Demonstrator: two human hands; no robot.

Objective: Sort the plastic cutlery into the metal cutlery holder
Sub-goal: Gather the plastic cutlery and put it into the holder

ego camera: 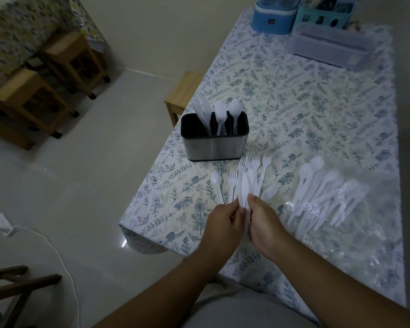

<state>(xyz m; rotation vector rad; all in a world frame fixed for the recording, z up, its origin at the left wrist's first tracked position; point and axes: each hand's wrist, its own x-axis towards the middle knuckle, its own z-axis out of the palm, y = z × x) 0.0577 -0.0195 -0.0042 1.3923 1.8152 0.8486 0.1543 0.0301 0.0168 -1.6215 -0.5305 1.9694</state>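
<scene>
The metal cutlery holder (213,145) stands near the table's left edge, with white knives (202,112), forks (220,114) and a spoon (235,107) upright in separate compartments. In front of it lie several white forks (255,165) and one spoon (217,183). My left hand (223,223) and my right hand (264,223) meet over this pile, both gripping a bundle of white plastic knives (245,188) by the handles. More spoons and other pieces (317,185) lie on clear plastic wrap to the right.
The floral tablecloth (305,102) covers the table. A blue container (273,18), a teal basket (324,16) and a clear lidded box (329,43) stand at the far end. Wooden stools (182,91) sit beside the table, and a cable crosses the floor.
</scene>
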